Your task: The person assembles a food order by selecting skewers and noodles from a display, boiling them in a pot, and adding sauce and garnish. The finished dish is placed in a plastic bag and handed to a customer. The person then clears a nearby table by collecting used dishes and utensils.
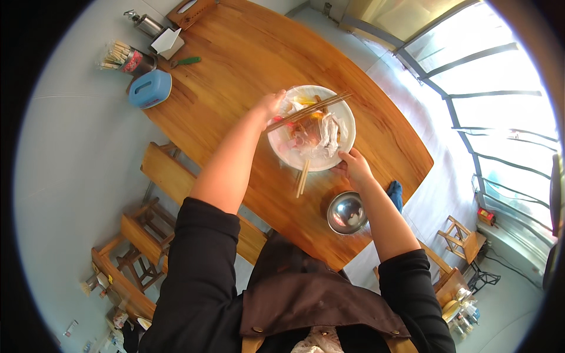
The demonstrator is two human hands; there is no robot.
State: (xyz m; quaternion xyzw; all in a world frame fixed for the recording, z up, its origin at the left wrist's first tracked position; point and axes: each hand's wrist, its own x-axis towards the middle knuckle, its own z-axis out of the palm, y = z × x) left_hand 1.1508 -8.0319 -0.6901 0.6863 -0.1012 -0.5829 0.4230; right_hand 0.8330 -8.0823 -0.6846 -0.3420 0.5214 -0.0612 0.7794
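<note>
A round white plate (348, 112) is held over the wooden table between my two hands. My left hand (272, 107) grips its left rim, and my right hand (354, 166) is closed on the lower right rim. On the plate lie food scraps and crumpled clear plastic (331, 132). A bundle of brown chopsticks (315, 110) rests across it, one end beside my left hand. Paler chopsticks (303, 178) stick out past the near rim. Just below my right hand stands a shiny metal bowl (347, 213) with something whitish inside.
On the far left of the table (253, 53) are a chopstick holder (138, 62), a blue tissue box (150, 89), a metal pump bottle (147, 25), a white box (168, 43) and a green-handled utensil (187, 60). A wooden bench (170, 167) runs along the near side. Something dark blue (395, 193) shows by the right edge.
</note>
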